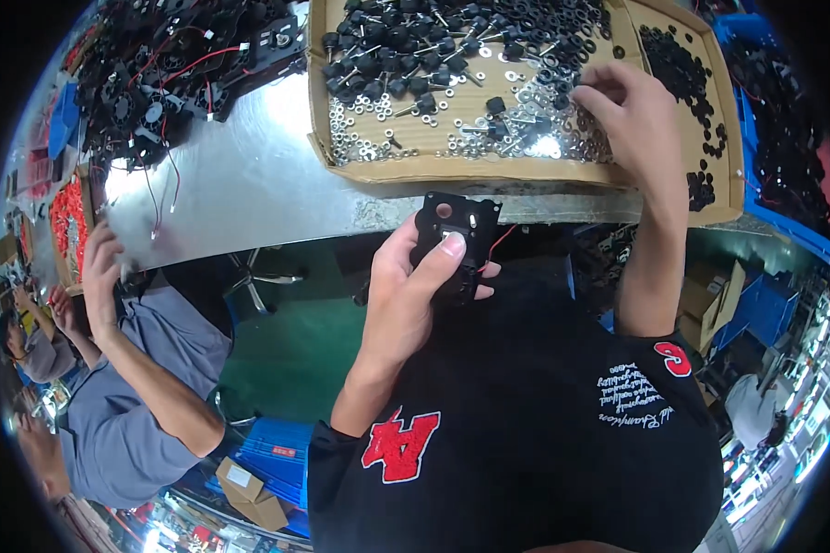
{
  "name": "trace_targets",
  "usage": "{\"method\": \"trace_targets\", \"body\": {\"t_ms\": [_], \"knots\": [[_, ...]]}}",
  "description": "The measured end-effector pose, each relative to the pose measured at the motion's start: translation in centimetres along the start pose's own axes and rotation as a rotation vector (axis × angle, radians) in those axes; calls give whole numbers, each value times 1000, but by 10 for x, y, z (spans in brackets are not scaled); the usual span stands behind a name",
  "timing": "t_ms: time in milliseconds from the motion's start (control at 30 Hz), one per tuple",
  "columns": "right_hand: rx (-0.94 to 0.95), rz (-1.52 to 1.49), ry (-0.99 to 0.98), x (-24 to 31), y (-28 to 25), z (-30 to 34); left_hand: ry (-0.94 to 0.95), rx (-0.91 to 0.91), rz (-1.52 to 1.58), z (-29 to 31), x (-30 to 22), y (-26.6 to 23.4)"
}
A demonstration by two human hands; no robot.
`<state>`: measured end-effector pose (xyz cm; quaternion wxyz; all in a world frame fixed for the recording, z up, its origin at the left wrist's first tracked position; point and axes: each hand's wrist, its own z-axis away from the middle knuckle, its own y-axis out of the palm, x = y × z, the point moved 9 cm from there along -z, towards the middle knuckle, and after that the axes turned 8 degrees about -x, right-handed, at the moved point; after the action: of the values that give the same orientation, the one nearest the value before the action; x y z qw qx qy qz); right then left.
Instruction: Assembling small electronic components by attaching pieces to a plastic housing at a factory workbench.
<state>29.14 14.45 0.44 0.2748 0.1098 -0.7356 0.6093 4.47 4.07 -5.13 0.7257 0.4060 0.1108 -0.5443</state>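
Note:
My left hand [404,293] is wrapped round a black plastic housing [482,214], thumb pressed on its upper face, just in front of the table edge. A short metal pin stands up from the housing, and a red wire trails at its right side. Over the right part of a shallow cardboard tray [378,173], my right hand [632,109] reaches in with thumb and fingertips pinched together among small washers [586,138]. Whatever the fingertips hold is too small to make out. Left of that hand lie black knobs with metal shafts [387,55].
Black assemblies with red wires [157,92] are heaped on the metal table [249,157] at the left. A divided section of the tray holds black rings [678,69]. Blue bins [784,120] stand at the right. A co-worker in a grey shirt [148,369] works at the left.

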Motion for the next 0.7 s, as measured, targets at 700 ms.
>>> {"method": "trace_targets", "body": {"t_ms": [700], "knots": [[283, -619, -267, 95, 29, 88, 35, -3, -55, -6, -6, 6]]}}
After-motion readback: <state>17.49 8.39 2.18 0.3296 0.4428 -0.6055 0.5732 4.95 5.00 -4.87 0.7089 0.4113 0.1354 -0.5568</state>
